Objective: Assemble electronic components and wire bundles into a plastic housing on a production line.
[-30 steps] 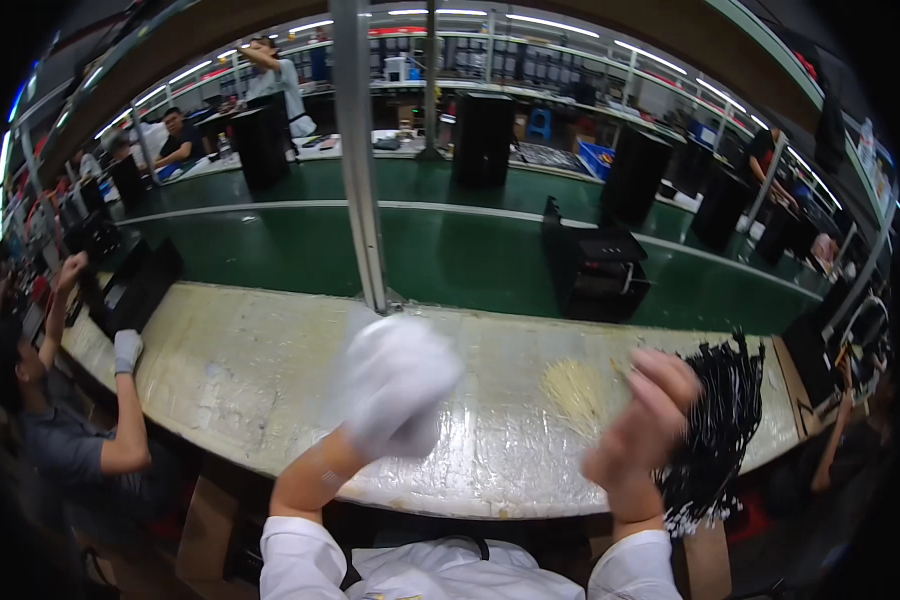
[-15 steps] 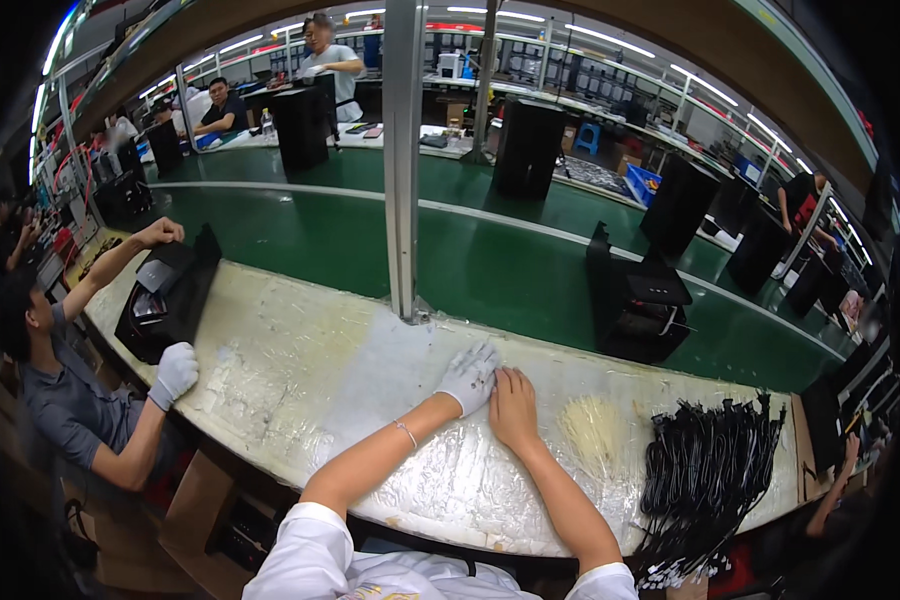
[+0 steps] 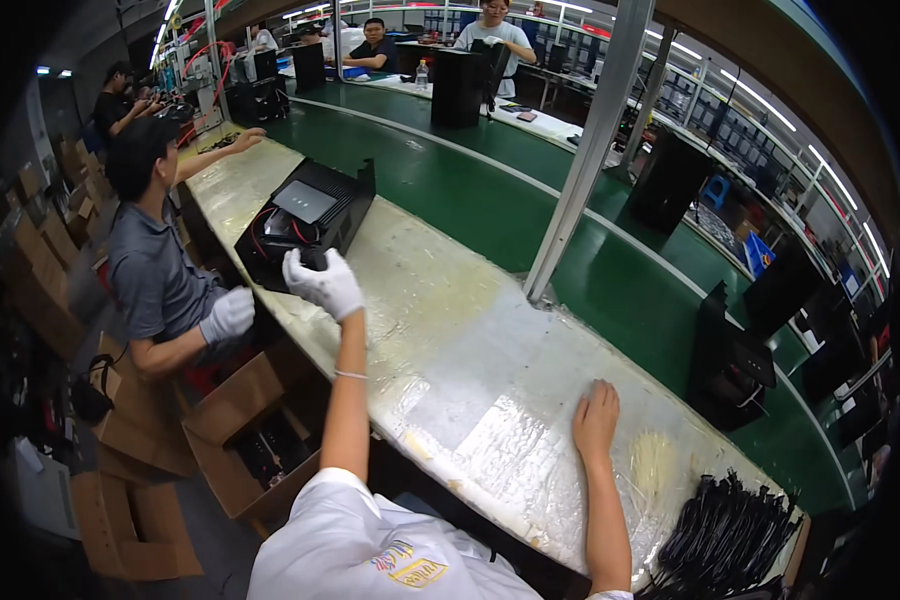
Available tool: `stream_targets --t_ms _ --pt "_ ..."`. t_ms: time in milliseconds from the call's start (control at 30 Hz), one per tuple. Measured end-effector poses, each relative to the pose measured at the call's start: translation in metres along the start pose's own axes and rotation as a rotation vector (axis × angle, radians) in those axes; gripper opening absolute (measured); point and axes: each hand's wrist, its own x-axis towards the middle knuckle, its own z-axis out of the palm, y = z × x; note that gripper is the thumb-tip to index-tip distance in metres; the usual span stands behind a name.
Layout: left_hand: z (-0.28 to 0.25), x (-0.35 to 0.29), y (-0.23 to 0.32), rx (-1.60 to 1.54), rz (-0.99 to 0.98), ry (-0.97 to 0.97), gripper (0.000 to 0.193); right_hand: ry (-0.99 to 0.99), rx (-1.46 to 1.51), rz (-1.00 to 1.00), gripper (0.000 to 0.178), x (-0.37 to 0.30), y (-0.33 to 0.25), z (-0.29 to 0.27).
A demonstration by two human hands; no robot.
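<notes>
A black computer case [image 3: 342, 192] lies on the worktable at the left, its near end open. Red wires and a silver-grey panel show on it. My left hand [image 3: 322, 285], in a white glove, reaches out to the case's near corner, its fingers curled round a black edge there. My bare right hand [image 3: 596, 415] lies flat on the plastic-covered worktable [image 3: 470, 350], fingers stretched forward, holding nothing. To the right of it are a bundle of thin cream cable ties [image 3: 652, 465] and a pile of black cables [image 3: 722, 530].
A co-worker [image 3: 160, 240] sits left, one gloved hand near the table edge. An upright metal post [image 3: 595, 150] stands at the far edge. Beyond runs a green conveyor [image 3: 450, 200] carrying black cases [image 3: 730, 370]. An open cardboard box [image 3: 235, 430] sits below on the left.
My left hand has left my right hand's side and reached leftward to the black case. The view has turned left. The co-worker's bare hand has come off the case.
</notes>
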Motion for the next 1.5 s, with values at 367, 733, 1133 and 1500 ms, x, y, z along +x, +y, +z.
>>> stream_targets --t_ms 367,733,1133,1500 --pt "-0.02 -0.017 -0.038 0.119 0.036 -0.764 0.025 -0.063 0.281 -0.133 0.051 0.012 -0.098 -0.008" --pt "-0.231 0.079 0.073 -0.527 0.204 -1.211 0.059 -0.52 0.751 -0.464 0.085 0.02 -0.188 0.038" --pt "-0.122 0.033 0.049 -0.458 0.038 -1.651 0.061 -0.402 0.812 -0.082 0.08 -0.062 -0.159 -0.029" --pt "-0.167 -0.066 0.172 -0.87 0.339 -1.864 0.058 -0.252 0.809 0.36 0.072 -0.185 -0.086 -0.112"
